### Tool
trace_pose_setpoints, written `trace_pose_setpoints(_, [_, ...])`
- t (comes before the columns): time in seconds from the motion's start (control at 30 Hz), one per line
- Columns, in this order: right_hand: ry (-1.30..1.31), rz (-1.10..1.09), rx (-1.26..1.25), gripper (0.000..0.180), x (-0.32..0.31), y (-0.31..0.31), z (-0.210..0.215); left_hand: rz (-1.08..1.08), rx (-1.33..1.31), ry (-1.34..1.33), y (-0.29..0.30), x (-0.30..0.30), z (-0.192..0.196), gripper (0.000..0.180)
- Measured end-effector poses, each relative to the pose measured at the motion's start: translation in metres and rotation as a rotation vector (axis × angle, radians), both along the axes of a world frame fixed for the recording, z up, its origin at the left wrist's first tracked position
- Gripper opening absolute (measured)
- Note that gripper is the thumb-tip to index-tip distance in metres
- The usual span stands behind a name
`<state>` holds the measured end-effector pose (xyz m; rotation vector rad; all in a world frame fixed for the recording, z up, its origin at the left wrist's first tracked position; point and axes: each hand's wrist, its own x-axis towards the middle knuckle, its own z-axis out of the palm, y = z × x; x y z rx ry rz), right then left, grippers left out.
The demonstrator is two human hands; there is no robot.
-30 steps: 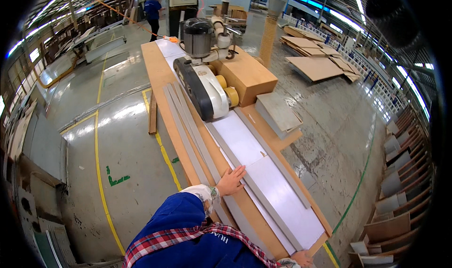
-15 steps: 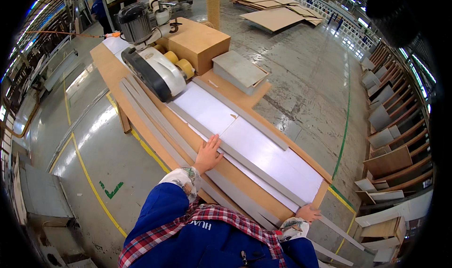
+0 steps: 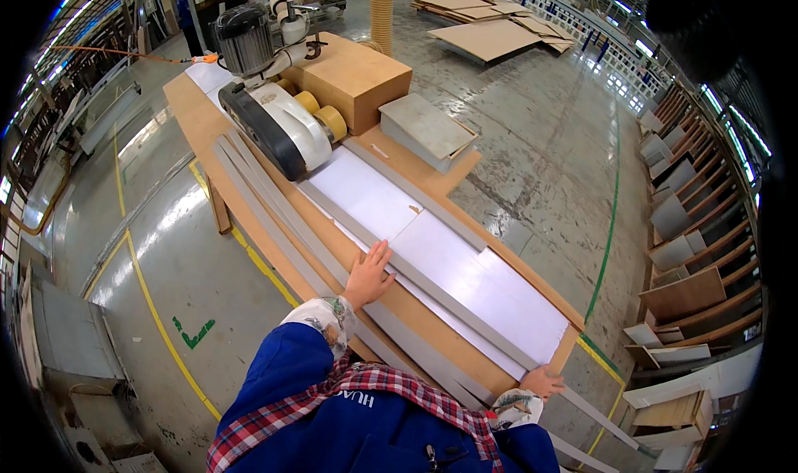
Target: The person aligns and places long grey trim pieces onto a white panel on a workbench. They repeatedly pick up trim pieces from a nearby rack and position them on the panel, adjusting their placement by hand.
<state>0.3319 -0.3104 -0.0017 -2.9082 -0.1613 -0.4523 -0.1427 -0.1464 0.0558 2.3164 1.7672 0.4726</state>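
A long narrow grey strip [image 3: 449, 294] lies along a white sheet on the board-topped bench, running from the belt feeder unit [image 3: 276, 128] toward my right side. My left hand [image 3: 370, 275] rests on its near side with the fingers stretched out and touching the strip's edge. At the right end of the bench my right hand [image 3: 543, 382] is curled over the strip; the undersides of its fingers are hidden. A second grey strip [image 3: 416, 197] lies along the far side of the white sheet, its front end short of the bench's end.
Several loose grey strips [image 3: 278, 215] lie along the bench's near edge, bending past my body. Behind the feeder stand a brown box [image 3: 353, 78] and a grey slanted box [image 3: 428, 128]. Panel racks [image 3: 690, 224] line the right; stacked boards [image 3: 486, 32] lie farther back.
The far grey strip has slid toward the feeder, so its front end lies farther left. My two hands keep nearly the same places, and the view has shifted slightly.
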Motion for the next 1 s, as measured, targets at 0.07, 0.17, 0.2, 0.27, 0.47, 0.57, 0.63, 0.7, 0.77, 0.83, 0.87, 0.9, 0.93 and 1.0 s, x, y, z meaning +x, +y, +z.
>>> trace_pose_setpoints(0.07, [0.014,-0.002,-0.005,0.065,0.000,0.000,0.000,0.006,-0.007,0.012,0.000,0.000,-0.001,0.058])
trace_pose_setpoints(0.17, [0.018,0.012,0.023,0.066,0.000,0.003,0.000,0.015,0.005,0.033,-0.002,-0.003,-0.003,0.059])
trace_pose_setpoints(0.2, [-0.008,0.005,0.053,0.066,0.003,0.000,-0.004,-0.010,-0.095,0.073,-0.004,0.000,0.021,0.059])
trace_pose_setpoints(0.27, [0.004,0.019,0.008,0.066,0.004,-0.003,-0.006,-0.030,-0.291,0.160,-0.016,0.000,0.095,0.059])
trace_pose_setpoints(0.47, [-0.019,0.109,0.056,0.070,-0.002,0.005,-0.008,0.044,0.033,0.009,0.000,-0.014,-0.024,0.057])
trace_pose_setpoints(0.57, [-0.307,0.111,-0.029,0.064,0.022,-0.011,-0.041,-0.024,-0.006,-0.178,0.011,0.004,-0.020,0.056])
trace_pose_setpoints(0.63, [-0.318,0.185,-0.015,0.064,0.004,-0.003,-0.032,-0.022,0.183,-0.232,0.009,-0.010,-0.050,0.055])
trace_pose_setpoints(0.7, [-0.329,0.242,-0.006,0.064,-0.007,0.000,-0.024,0.051,0.252,-0.170,0.008,0.000,-0.056,0.054])
trace_pose_setpoints(0.77, [-0.343,0.297,0.003,0.063,-0.015,0.003,-0.017,0.059,0.280,-0.149,0.006,0.001,-0.054,0.052])
trace_pose_setpoints(0.83, [-0.348,0.323,0.013,0.063,-0.020,0.006,-0.015,0.041,0.214,-0.056,0.010,0.000,-0.050,0.050])
trace_pose_setpoints(0.87, [-0.351,0.336,0.018,0.063,-0.022,0.007,-0.015,0.033,0.180,-0.010,0.009,0.000,-0.049,0.050])
trace_pose_setpoints(0.9, [-0.353,0.349,0.022,0.062,-0.025,0.008,-0.014,0.015,0.219,-0.028,0.002,0.000,-0.049,0.049])
trace_pose_setpoints(0.93, [-0.356,0.361,0.026,0.062,-0.029,0.009,-0.014,-0.003,0.258,-0.046,-0.008,0.001,-0.051,0.049])
trace_pose_setpoints(1.0, [-0.350,0.387,0.045,0.062,-0.035,0.011,-0.012,-0.023,0.289,-0.095,-0.017,-0.008,-0.056,0.048])
